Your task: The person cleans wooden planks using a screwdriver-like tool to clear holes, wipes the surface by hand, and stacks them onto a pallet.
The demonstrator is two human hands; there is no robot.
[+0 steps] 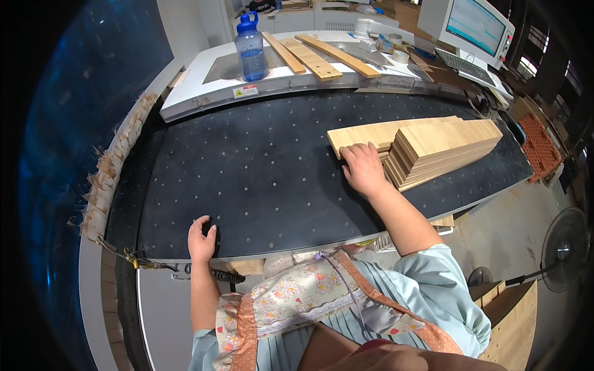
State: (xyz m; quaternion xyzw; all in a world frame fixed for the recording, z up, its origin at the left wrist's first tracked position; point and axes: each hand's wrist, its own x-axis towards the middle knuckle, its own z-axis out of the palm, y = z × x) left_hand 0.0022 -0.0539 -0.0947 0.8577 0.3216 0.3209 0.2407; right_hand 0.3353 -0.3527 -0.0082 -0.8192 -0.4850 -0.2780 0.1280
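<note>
Table (216,148) first: we see its black top, dotted with pale studs, spreading across the middle of the scene. Along its far side we find a white machine ledge (185,93). On the table's right half we see a stack of pale wooden boards (445,139), lying lengthwise, and just beside it, on its far left side, a pale board (365,134) whose left end juts out past the stack. Three loose boards (311,62) lie slanted on the far ledge. At the far right we spot a monitor (476,28), with a dark keyboard (464,67) nearer to us. A clear bottle with a blue lid (250,52) stands upright on the ledge, left of the loose boards.

Our right hand (364,168) touches the left end of the jutting board, fingers bent over its near edge; we cannot tell whether they grip it. Our left hand (202,241), at the table's near left, holds nothing, its fingers loosely bent and thumb apart.
</note>
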